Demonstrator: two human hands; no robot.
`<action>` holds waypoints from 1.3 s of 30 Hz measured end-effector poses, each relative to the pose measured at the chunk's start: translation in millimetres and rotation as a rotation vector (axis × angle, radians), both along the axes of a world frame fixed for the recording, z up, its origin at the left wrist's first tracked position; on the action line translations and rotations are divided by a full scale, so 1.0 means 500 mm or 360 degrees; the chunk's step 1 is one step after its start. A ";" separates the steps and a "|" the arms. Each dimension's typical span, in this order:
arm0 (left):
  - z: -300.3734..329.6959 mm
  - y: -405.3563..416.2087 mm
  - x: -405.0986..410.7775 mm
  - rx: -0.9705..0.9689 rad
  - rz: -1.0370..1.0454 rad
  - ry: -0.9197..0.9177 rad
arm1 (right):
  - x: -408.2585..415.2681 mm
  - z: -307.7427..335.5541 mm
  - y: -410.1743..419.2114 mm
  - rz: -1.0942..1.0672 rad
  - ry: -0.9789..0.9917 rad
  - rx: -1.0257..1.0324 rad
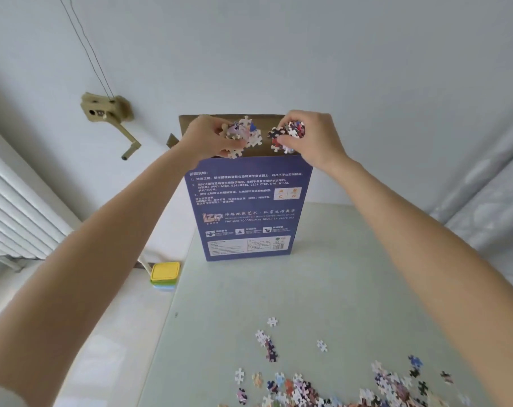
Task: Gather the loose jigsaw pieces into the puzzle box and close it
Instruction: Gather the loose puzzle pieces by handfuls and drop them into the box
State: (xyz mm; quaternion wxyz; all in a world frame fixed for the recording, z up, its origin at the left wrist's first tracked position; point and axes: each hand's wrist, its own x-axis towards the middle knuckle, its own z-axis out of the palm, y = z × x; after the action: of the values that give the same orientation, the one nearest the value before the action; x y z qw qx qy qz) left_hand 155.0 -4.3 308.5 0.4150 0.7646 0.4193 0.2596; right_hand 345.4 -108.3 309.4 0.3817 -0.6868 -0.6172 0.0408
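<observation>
Head-worn wide view, seemingly steeply down, close.

This looks like a room in a home — plain and lived-in rather than a workplace. A white ribbed radiator runs along the left wall, and above it a wall-mounted hand crank with thin cords rising from it suggests a clothes-airer winch. A pale glass-topped table fills the middle, with scattered jigsaw pieces along its near edge and a blue puzzle box standing near its far edge. Off its left edge sits a stack of coloured plastic stools — household clutter.
</observation>
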 end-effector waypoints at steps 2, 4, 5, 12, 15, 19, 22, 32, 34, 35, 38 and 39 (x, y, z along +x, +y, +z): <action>-0.002 0.013 0.004 0.0307 0.0070 0.0218 | 0.002 -0.010 0.022 -0.0020 -0.0125 -0.0021; 0.001 0.022 0.011 0.0678 0.0111 0.0451 | 0.001 -0.014 0.042 0.0023 -0.0338 -0.0084; 0.003 0.023 0.014 0.0805 0.0119 0.0536 | 0.000 -0.016 0.047 0.0057 -0.0452 -0.0127; 0.002 0.029 0.022 0.1104 -0.0124 0.0936 | 0.004 -0.017 0.058 0.0098 -0.0880 -0.0372; -0.005 0.043 0.021 0.1016 -0.0200 0.1143 | 0.012 -0.012 0.072 0.0181 -0.0770 -0.0428; -0.010 0.056 0.019 0.0937 -0.0220 0.1202 | 0.017 -0.008 0.087 0.0264 -0.0742 -0.0512; -0.007 0.055 0.014 0.0910 -0.0213 0.1089 | 0.017 -0.012 0.097 0.0308 -0.0724 -0.0538; -0.020 0.054 -0.011 0.0927 -0.0286 0.0795 | 0.010 -0.019 0.112 0.0321 -0.0644 -0.0518; -0.026 0.051 -0.013 0.0908 -0.0256 0.0730 | 0.009 -0.020 0.114 0.0300 -0.0628 -0.0483; -0.030 0.051 -0.014 0.0889 -0.0245 0.0692 | 0.007 -0.022 0.114 0.0295 -0.0604 -0.0474; -0.039 0.052 -0.019 0.0812 -0.0213 0.0557 | -0.002 -0.032 0.115 0.0299 -0.0531 -0.0454; -0.041 0.052 -0.020 0.0792 -0.0198 0.0508 | -0.005 -0.035 0.115 0.0300 -0.0520 -0.0447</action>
State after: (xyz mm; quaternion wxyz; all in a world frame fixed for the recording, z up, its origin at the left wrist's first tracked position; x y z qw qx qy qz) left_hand 145.2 21.9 288.2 0.1588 0.8981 0.3551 0.2050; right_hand 342.9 -50.8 291.7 0.1719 -0.6701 -0.7203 0.0501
